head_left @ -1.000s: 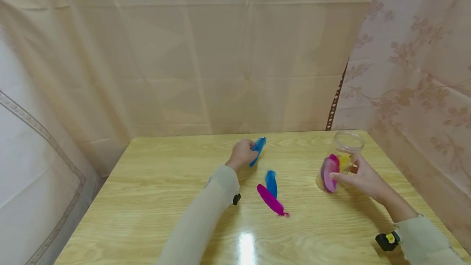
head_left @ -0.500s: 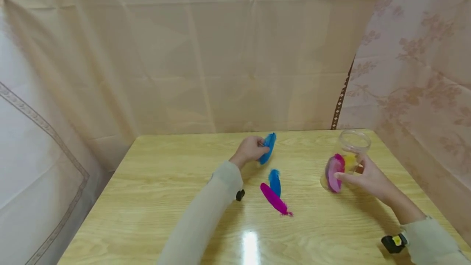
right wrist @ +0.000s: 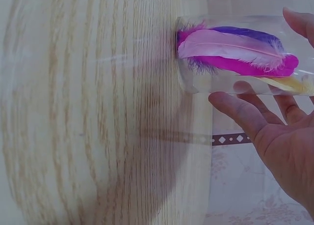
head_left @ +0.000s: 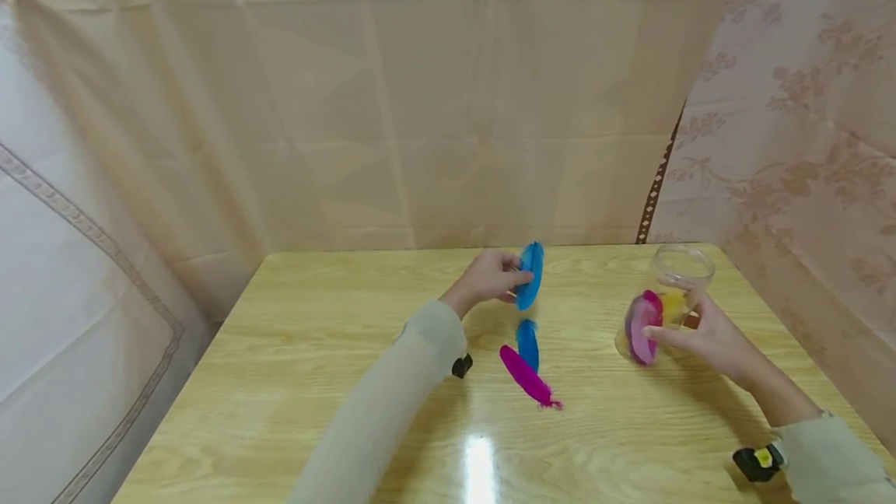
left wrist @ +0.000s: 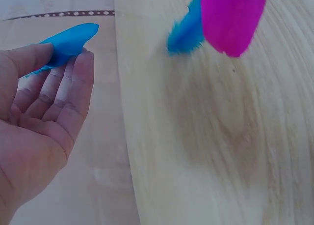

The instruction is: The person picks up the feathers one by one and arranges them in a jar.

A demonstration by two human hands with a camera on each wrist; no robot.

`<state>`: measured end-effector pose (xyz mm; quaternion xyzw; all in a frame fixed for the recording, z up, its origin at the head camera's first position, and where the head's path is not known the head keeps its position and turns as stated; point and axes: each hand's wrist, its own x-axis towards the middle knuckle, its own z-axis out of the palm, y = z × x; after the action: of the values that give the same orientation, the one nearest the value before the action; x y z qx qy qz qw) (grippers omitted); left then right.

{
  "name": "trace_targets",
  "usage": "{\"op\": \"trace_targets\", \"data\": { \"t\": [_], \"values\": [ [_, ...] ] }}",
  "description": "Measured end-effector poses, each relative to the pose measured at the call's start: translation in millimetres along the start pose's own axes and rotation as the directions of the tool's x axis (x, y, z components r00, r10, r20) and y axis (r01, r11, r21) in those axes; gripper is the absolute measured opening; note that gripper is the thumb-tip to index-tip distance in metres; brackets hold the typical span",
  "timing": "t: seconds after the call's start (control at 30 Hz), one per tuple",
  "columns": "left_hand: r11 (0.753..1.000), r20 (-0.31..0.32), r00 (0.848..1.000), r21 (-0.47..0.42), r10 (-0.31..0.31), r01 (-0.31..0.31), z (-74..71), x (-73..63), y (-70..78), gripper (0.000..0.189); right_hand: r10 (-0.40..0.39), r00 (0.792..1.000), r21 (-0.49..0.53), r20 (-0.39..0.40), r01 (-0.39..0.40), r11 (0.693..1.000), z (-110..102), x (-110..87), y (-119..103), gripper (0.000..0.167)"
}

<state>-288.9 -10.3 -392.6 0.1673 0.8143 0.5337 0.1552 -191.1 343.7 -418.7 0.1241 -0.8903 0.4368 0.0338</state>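
Between thumb and fingers, my left hand (head_left: 488, 278) pinches a blue feather (head_left: 530, 276) above the far part of the table; in the left wrist view that blue feather (left wrist: 68, 43) lies across the fingertips. Just nearer, a second blue feather (head_left: 528, 344) rests on the tabletop, partly under a magenta feather (head_left: 525, 376). At the right, my right hand (head_left: 714, 341) grips a clear, open-topped cylindrical jar (head_left: 682, 263) standing on the table. Inside it, the right wrist view has a pale pink feather (right wrist: 225, 45) along with magenta, purple and yellow ones.
The wood-grain table (head_left: 294, 348) ends at a beige curtain (head_left: 448, 115) behind. A floral curtain (head_left: 812, 115) hangs along the right side, and a white cloth (head_left: 56, 271) along the left. A light reflection lies near the front of the tabletop.
My left hand has lifted the blue feather and carried it a little to the right, and the feather now stands more upright. My right hand stays on the jar. The view has shifted slightly.
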Motion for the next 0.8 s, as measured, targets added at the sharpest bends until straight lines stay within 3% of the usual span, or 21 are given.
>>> {"op": "trace_targets", "data": {
  "t": [0.37, 0.53, 0.8],
  "values": [
    [0.988, 0.092, 0.992, -0.141, 0.082, -0.069, 6.6, -3.0, 33.3, 0.016, -0.01, 1.0, -0.015, -0.019, 0.01, 1.0, 1.8, -0.3, -0.1, 0.083],
    [0.981, 0.117, 0.986, -0.165, 0.122, -0.102, 11.7, -4.2, 45.6, 0.016, -0.028, 0.999, -0.014, -0.031, 0.028, 1.0, 3.1, -0.4, 1.3, 0.082],
    [0.979, 0.147, 0.981, -0.176, 0.129, -0.103, 17.6, -6.3, 55.5, 0.016, 0.0, 1.0, -0.01, -0.02, 0.0, 1.0, 4.8, 0.1, 0.4, 0.082]
  ]
}}
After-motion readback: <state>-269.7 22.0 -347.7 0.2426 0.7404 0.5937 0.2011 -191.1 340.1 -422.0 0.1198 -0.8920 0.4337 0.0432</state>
